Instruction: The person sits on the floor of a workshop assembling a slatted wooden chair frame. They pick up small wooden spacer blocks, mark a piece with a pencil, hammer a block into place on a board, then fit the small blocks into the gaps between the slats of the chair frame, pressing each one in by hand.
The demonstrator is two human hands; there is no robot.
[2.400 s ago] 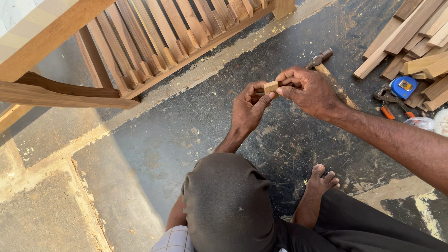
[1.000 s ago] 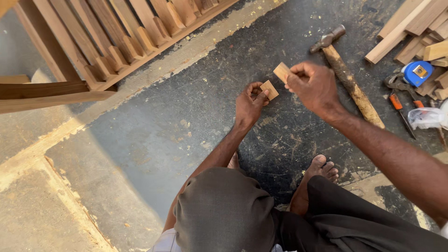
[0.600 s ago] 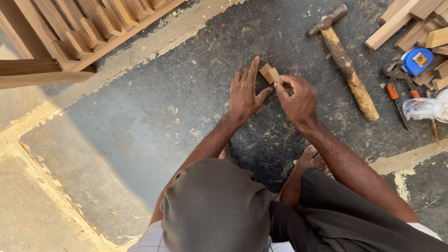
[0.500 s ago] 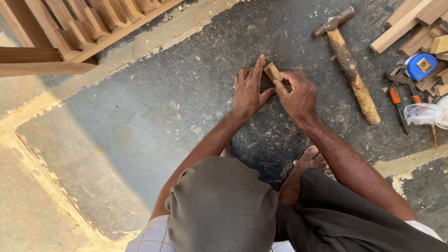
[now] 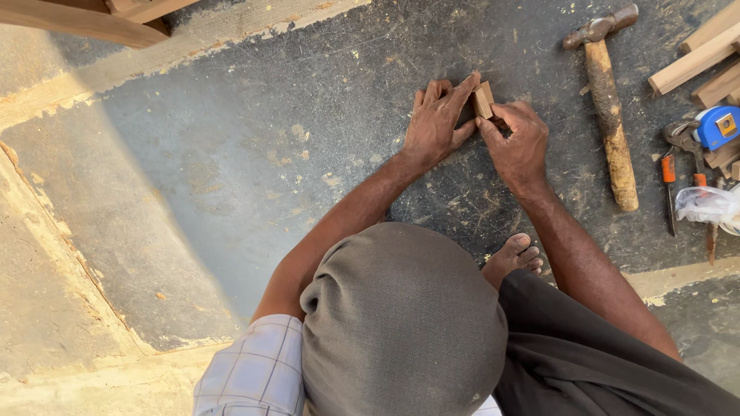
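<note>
A small wooden block (image 5: 483, 98) stands on the dark concrete floor (image 5: 254, 154). My left hand (image 5: 438, 122) lies low on the floor, its index finger and thumb against the block's left side. My right hand (image 5: 521, 143) pinches the block from the right with thumb and fingertips. Both hands hold it down on the floor. My bare foot (image 5: 512, 259) rests just behind the right wrist. Whether a second piece lies under the left hand is hidden.
A hammer with a wooden handle (image 5: 609, 115) lies to the right of the hands. Further right are a blue tape measure (image 5: 718, 127), an orange-handled tool (image 5: 667, 171), a plastic bag (image 5: 705, 204) and wooden slats (image 5: 694, 65). A wooden frame (image 5: 85, 19) sits top left.
The hands came down from mid-air, where each held a small wood piece, to the floor. They now press one block against it. The view shifted away from the slatted frame.
</note>
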